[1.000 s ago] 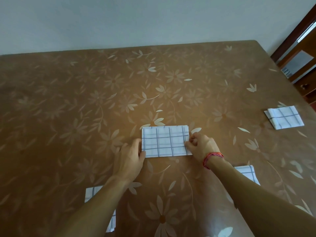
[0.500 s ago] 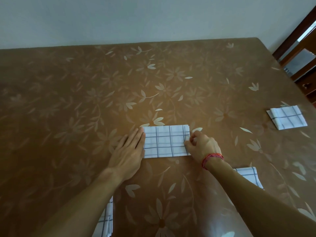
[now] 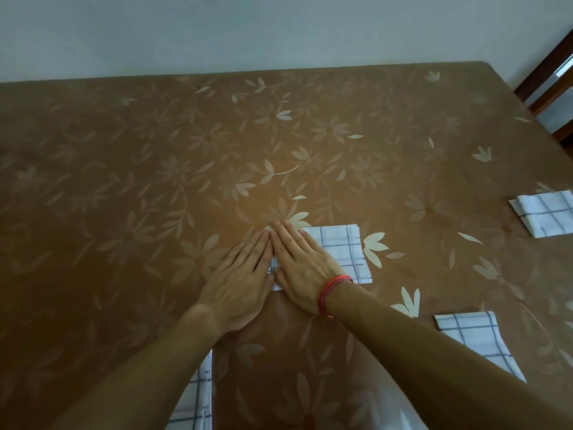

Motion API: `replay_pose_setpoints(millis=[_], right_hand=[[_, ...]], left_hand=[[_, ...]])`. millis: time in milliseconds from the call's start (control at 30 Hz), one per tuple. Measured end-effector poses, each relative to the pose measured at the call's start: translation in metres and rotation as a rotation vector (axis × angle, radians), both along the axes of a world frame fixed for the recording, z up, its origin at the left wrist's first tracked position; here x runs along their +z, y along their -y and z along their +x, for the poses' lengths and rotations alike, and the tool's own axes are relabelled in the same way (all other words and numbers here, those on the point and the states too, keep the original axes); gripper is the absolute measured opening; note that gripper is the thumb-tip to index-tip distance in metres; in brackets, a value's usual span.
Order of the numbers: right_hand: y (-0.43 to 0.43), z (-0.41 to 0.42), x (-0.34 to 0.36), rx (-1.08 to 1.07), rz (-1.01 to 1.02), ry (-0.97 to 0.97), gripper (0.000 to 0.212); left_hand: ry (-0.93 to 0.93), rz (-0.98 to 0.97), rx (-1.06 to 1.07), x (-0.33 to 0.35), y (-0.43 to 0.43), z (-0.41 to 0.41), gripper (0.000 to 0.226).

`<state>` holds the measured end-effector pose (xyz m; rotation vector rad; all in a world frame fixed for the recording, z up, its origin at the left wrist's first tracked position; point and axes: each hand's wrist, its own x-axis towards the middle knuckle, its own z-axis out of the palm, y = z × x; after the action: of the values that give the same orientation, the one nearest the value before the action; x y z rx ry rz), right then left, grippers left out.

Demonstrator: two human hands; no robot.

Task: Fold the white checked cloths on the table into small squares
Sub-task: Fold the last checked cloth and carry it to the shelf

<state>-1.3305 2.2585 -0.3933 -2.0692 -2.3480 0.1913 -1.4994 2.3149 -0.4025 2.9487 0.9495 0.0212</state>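
A white checked cloth (image 3: 344,252), folded to a small square, lies at the table's middle. My right hand (image 3: 299,265) lies flat on its left half with straight fingers, a red band on the wrist. Beside it, my left hand (image 3: 245,274) rests flat on the table at the cloth's left edge, its fingertips touching those of the right. Three other checked cloths lie around: a folded one (image 3: 545,217) at the right edge, one (image 3: 477,339) under my right forearm, one (image 3: 193,398) beneath my left forearm.
The table (image 3: 155,181) wears a brown flowered cover and reaches to a pale wall at the back. Dark wooden furniture (image 3: 548,72) stands past the table's right corner.
My right hand carried the cloth's right end over to the left, halving the rectangle into a square, and now lies flat on it. My left hand stayed at the left edge.
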Motion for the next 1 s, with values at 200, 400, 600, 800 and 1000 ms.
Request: replay_pose_setpoints(millis=[200,400,600,800,1000], right_hand=[[0.000,0.003,-0.007,0.020,-0.047,0.027,0.068],[0.010,0.021,-0.002,-0.027,-0.094,0.031,0.073],[0.055,0.084,0.014,-0.136,-0.203,0.099,0.078],[0.059,0.086,0.012,-0.185,-0.213,0.050,0.081],[0.040,0.087,0.035,-0.267,-0.146,-0.155,0.088]], left_hand=[[-0.005,0.020,-0.020,-0.003,-0.001,-0.001,0.060],[-0.010,0.009,-0.018,-0.003,-0.001,0.000,0.061],[-0.001,-0.029,0.020,-0.001,0.001,0.001,0.063],[-0.019,-0.039,0.037,-0.002,0.000,0.001,0.063],[-0.034,-0.064,0.044,0.000,0.002,0.002,0.065]])
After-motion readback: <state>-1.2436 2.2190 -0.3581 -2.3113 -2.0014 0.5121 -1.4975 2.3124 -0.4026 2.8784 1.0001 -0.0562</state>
